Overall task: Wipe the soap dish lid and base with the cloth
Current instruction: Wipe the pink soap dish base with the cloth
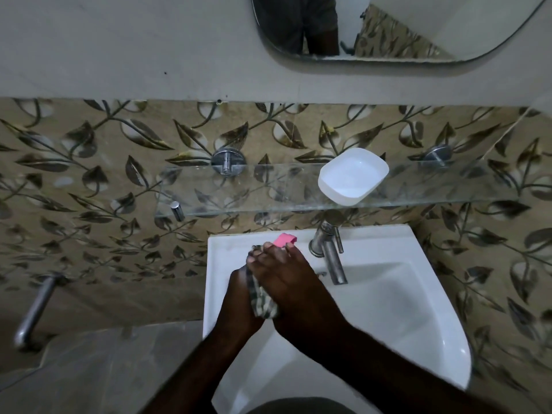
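Note:
A white soap dish part (352, 176) sits open side up on the glass shelf (239, 201). Over the back left rim of the sink (388, 309), both hands are clasped around a pink soap dish part (286, 239), of which only the far corner shows. My left hand (239, 297) grips it from below and is mostly hidden. My right hand (286, 282) lies on top and holds the checked cloth (263, 303) against the pink part. The cloth bunches out between the two palms.
A steel tap (330, 252) stands just right of my hands at the back of the sink. A mirror (403, 28) hangs above the shelf. A steel bar (34, 312) juts from the patterned tile wall at the left.

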{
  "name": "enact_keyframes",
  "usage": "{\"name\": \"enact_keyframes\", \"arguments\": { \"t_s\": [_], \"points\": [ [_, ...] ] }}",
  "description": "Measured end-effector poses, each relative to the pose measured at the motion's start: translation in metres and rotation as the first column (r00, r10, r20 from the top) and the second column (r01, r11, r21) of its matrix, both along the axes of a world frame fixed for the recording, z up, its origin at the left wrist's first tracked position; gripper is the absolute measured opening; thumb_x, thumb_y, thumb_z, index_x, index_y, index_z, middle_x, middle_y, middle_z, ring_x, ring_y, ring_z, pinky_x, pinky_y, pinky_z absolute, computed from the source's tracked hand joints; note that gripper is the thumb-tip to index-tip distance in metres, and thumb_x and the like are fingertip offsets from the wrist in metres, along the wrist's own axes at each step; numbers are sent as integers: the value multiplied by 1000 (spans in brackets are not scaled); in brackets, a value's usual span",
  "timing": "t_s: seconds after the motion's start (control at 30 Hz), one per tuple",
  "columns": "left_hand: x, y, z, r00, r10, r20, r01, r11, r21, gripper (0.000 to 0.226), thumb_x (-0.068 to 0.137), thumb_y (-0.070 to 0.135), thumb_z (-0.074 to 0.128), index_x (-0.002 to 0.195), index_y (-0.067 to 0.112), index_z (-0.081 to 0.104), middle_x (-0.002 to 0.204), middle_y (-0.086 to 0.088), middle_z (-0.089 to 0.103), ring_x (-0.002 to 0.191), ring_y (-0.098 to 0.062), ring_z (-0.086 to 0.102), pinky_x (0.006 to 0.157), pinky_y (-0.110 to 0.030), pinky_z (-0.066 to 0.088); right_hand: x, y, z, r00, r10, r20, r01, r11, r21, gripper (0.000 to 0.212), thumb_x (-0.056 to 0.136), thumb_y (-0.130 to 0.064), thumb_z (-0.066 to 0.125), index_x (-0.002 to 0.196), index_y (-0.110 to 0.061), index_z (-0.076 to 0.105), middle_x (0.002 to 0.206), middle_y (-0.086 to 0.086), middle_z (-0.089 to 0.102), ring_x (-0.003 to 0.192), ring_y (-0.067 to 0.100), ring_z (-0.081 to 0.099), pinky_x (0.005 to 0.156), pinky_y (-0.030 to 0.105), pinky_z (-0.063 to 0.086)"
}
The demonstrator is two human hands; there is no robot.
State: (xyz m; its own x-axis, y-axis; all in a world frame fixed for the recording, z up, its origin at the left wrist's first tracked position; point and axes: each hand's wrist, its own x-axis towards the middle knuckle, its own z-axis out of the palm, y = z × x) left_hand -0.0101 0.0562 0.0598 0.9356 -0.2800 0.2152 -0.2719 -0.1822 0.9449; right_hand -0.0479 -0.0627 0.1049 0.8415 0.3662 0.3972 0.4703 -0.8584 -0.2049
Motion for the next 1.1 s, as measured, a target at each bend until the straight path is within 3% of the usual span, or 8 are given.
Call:
{"name": "enact_keyframes", "arguments": {
  "t_s": [0.3, 0.43, 0.57, 0.67, 0.73, 0.83, 0.97, 1.1],
  "points": [
    [4, 9, -13, 996, 58, 68, -66, 991, 118, 32, 99, 40, 42, 77, 19, 53, 63, -4, 57, 59, -24, 53, 56, -47, 47, 15, -10, -4, 970, -172, -173, 232, 873, 430, 46, 80, 6, 63, 125, 2, 61, 132, 14, 61, 126, 27, 55, 107, 44, 43],
    [5, 14, -9, 999, 14, 39, -14, 1000, -4, 11, 86, 27, 56, 83, 35, 63, 74, 16, 68, 66, 4, 60, 61, -25, 52, 5, 6, -12, 995, -102, -5, 101, 966, 238, 47, 78, -2, 52, 124, 0, 62, 131, 15, 61, 127, 31, 53, 111, 43, 37],
    [8, 18, -9, 999, 10, 36, -11, 1000, 28, 20, 90, 20, 54, 96, 36, 64, 86, 7, 72, 73, -9, 67, 65, -30, 55, 14, -5, -12, 999, 17, 40, -26, 973, 227, 47, 81, -2, 44, 125, 1, 61, 129, 15, 62, 125, 27, 52, 113, 34, 34],
    [8, 17, -8, 1000, 0, 7, -1, 998, 61, 34, 93, 20, 51, 117, 41, 62, 89, -7, 71, 70, -24, 61, 68, -38, 53, 26, -20, -9, 945, -171, -280, 318, 685, 655, 38, 89, 1, 58, 124, -11, 64, 113, 5, 69, 99, 9, 64, 87, 17, 50],
    [5, 16, -4, 999, -44, -16, 45, 998, 38, 41, 91, 23, 55, 125, 46, 58, 98, 7, 73, 80, -13, 60, 75, -30, 50, 31, -37, -11, 846, 12, -533, 491, 374, 787, 43, 84, 10, 64, 119, -15, 63, 105, 9, 72, 88, 16, 66, 77, 24, 54],
    [4, 14, 5, 960, -161, -229, 114, 972, -206, 45, 83, 26, 69, 124, 42, 61, 117, 19, 69, 101, -7, 66, 85, -18, 49, 24, -57, -17, 774, 268, -574, 529, 225, 818, 48, 81, 12, 68, 122, -13, 62, 114, 16, 71, 101, 26, 67, 90, 39, 54],
    [13, 20, 5, 872, -286, -397, 113, 907, -405, 64, 80, -7, 68, 138, 14, 50, 118, -5, 72, 104, -16, 67, 83, -25, 54, 18, -60, -15, 793, 243, -559, 477, 323, 817, 37, 82, 5, 71, 113, -14, 68, 103, 11, 74, 94, 25, 70, 81, 36, 58],
    [20, 25, 11, 776, -425, -466, -37, 707, -707, 67, 68, 7, 68, 133, 4, 50, 118, -18, 68, 102, -25, 67, 81, -34, 57, 14, -61, -9, 847, 151, -510, 417, 406, 813, 30, 82, -2, 74, 105, -20, 70, 98, 1, 75, 88, 14, 71, 75, 24, 56]
  ]
}}
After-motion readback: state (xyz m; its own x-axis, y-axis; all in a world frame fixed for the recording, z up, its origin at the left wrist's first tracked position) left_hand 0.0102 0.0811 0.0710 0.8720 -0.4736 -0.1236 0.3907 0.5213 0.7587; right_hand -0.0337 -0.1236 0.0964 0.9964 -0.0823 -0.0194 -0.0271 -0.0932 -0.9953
